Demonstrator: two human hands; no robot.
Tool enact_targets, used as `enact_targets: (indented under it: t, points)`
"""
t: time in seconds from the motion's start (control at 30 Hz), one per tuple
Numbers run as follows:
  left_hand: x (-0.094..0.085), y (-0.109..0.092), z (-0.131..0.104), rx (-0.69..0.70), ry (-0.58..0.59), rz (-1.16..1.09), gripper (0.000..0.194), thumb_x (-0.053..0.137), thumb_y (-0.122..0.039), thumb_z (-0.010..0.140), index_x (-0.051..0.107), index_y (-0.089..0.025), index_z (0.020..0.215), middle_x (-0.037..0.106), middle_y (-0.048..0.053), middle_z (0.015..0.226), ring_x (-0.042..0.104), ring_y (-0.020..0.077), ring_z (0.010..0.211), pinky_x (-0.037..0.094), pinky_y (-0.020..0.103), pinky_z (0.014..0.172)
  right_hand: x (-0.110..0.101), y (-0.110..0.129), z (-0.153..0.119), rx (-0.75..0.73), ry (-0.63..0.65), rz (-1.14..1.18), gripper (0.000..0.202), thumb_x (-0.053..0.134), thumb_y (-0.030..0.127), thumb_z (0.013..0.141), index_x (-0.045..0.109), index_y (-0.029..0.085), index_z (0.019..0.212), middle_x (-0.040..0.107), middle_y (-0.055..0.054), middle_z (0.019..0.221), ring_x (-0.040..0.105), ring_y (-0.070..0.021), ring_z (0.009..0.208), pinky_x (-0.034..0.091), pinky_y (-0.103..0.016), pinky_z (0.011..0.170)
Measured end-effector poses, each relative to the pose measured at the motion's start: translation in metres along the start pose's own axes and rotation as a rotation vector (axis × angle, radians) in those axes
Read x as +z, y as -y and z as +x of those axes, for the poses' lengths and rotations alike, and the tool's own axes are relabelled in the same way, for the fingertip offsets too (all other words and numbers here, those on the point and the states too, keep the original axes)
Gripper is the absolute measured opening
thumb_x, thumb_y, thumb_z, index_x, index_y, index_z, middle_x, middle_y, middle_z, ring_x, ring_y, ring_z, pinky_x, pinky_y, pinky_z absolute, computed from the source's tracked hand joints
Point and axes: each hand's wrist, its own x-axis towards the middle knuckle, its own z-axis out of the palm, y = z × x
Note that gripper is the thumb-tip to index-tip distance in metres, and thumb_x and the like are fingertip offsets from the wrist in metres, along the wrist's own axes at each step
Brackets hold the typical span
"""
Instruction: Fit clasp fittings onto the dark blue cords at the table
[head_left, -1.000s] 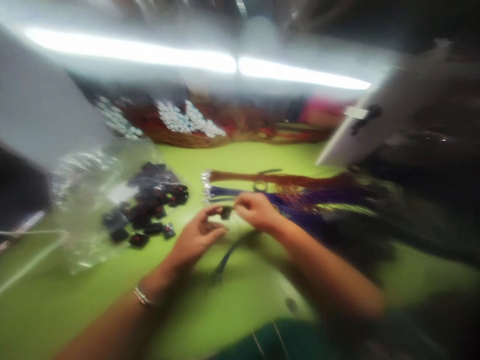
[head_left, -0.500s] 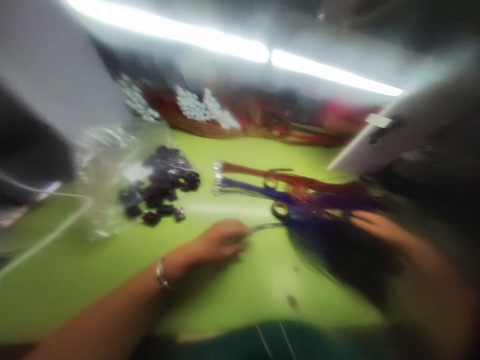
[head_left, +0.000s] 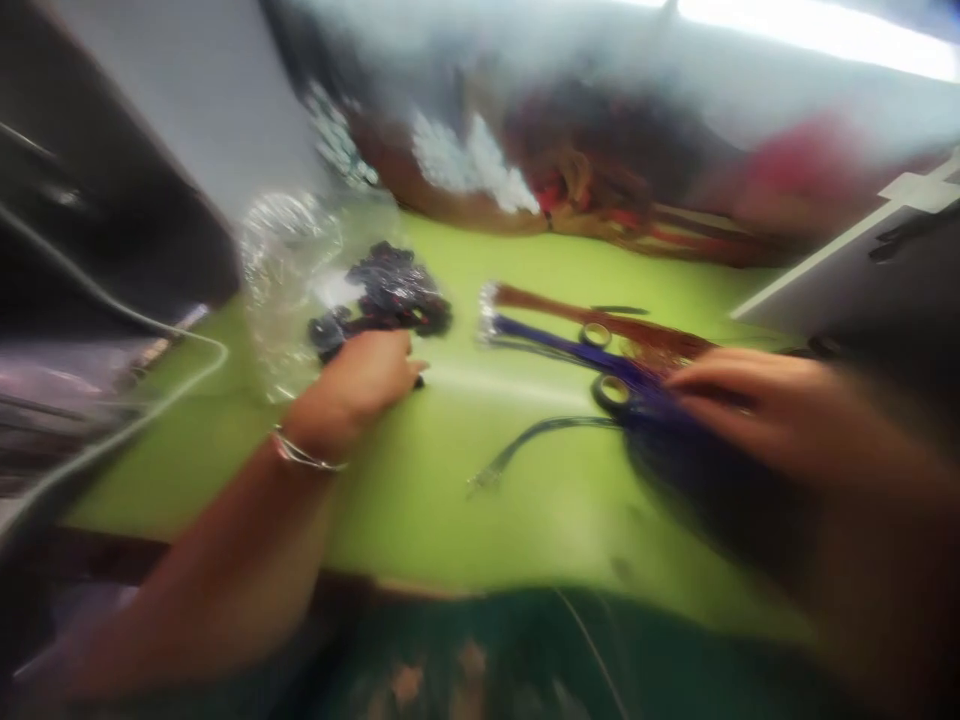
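Note:
My left hand (head_left: 360,385) is over the near right side of a pile of small black plastic parts (head_left: 397,285). Its fingers are blurred and partly turned away, and a small dark piece shows by the fingertips. My right hand (head_left: 757,405) has its thumb and fingers pinched on a bundle of blue wires (head_left: 547,342). Pale metal terminals show at the bundle's left end. Alongside, farther back, runs a bundle of brown wires (head_left: 544,297). A short length of dark wires (head_left: 536,430) with bare-looking tips lies loose on the green table (head_left: 465,530).
Two tape rolls (head_left: 613,392) sit by the wires. A clear plastic bag (head_left: 281,280) stands left of the black parts. White-ended wire bundles (head_left: 469,165) lie at the back. A white cable (head_left: 176,380) crosses the left side, and a pale panel (head_left: 855,260) rises at right.
My left hand has let go of the dark wires and moved left and away to the black parts. My right hand has come forward onto the blue wires. The view has shifted.

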Motion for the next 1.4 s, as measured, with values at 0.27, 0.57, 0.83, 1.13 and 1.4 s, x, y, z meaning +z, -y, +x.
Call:
enact_targets:
  t: [0.27, 0.57, 0.83, 1.13, 1.4]
  points:
    - [0.011, -0.02, -0.003, 0.091, 0.061, 0.052, 0.027, 0.054, -0.032, 0.076, 0.071, -0.014, 0.087, 0.068, 0.013, 0.079, 0.061, 0.0245, 0.072, 0.041, 0.03, 0.063, 0.126, 0.057, 0.048, -0.422, 0.571, -0.218, 0.014, 0.056, 0.016, 0.077, 0.064, 0.017, 0.088, 0.057, -0.007, 0.088, 0.05, -0.0155, 0.076, 0.036, -0.026, 0.063]
    - [0.013, -0.024, -0.002, 0.151, -0.046, -0.223, 0.015, 0.06, -0.022, 0.069, 0.07, -0.018, 0.08, 0.068, 0.009, 0.08, 0.06, 0.0241, 0.076, 0.043, 0.032, 0.07, 0.135, 0.047, 0.067, -0.283, 0.605, 0.1, 0.007, 0.058, 0.009, 0.072, 0.062, 0.014, 0.074, 0.059, -0.001, 0.073, 0.046, -0.0095, 0.064, 0.035, -0.021, 0.061]
    - [0.015, -0.029, -0.001, 0.005, 0.135, -1.191, 0.05, 0.069, -0.032, 0.069, 0.062, -0.018, 0.116, 0.061, 0.001, 0.068, 0.047, 0.0086, 0.048, 0.039, 0.023, 0.048, 0.142, 0.04, 0.087, 0.074, 0.198, 0.362, 0.006, 0.057, 0.009, 0.066, 0.06, 0.014, 0.063, 0.058, 0.003, 0.059, 0.046, -0.0067, 0.055, 0.034, -0.019, 0.054]
    - [0.029, -0.063, -0.015, -0.199, 0.5, -1.78, 0.039, 0.075, -0.017, 0.066, 0.066, -0.016, 0.104, 0.065, 0.005, 0.082, 0.058, 0.0083, 0.06, 0.045, 0.019, 0.055, 0.151, 0.028, 0.084, 0.105, -0.015, 0.446, 0.016, 0.049, 0.015, 0.07, 0.061, 0.015, 0.06, 0.057, 0.002, 0.057, 0.046, -0.0083, 0.055, 0.033, -0.02, 0.054]
    - [0.031, -0.065, -0.015, -0.279, 0.536, -1.822, 0.034, 0.072, -0.014, 0.069, 0.065, -0.016, 0.102, 0.065, 0.003, 0.079, 0.057, 0.0069, 0.058, 0.042, 0.017, 0.052, 0.155, 0.025, 0.08, 0.145, 0.049, 0.354, 0.02, 0.049, 0.022, 0.069, 0.054, 0.015, 0.05, 0.045, 0.004, 0.048, 0.037, -0.0074, 0.05, 0.025, -0.021, 0.049]
